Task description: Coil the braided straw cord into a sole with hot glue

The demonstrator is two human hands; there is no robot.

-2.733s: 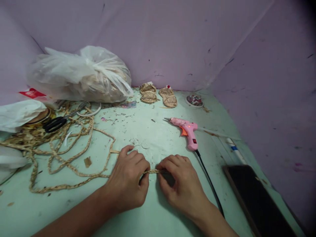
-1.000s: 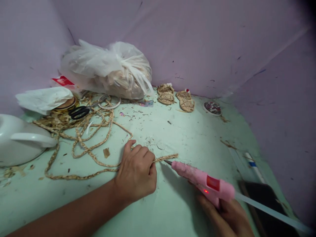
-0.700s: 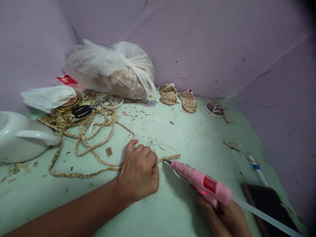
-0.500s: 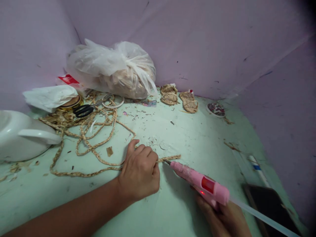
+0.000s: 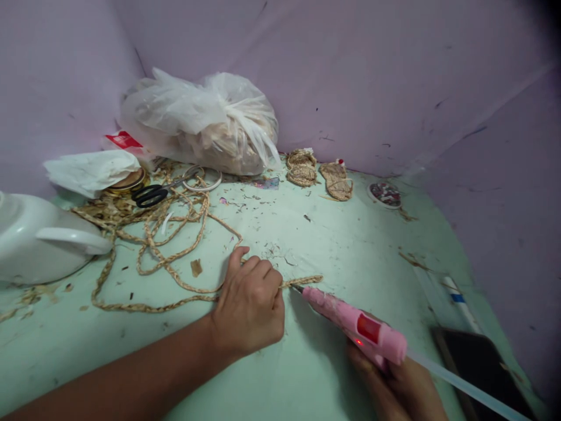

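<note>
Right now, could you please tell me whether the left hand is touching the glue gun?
Apart: the head view shows a gap, crossed by cord, between left hand and glue gun.

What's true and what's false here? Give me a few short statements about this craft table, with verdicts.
1. The left hand grips a braided cord. True.
2. The right hand holds a pink glue gun. True.
3. The pink glue gun glows green. False: its small light is red.
4. Two woven slippers lie on the table. True.
5. The pink glue gun points away from the braided cord. False: its nozzle points toward it.
</note>
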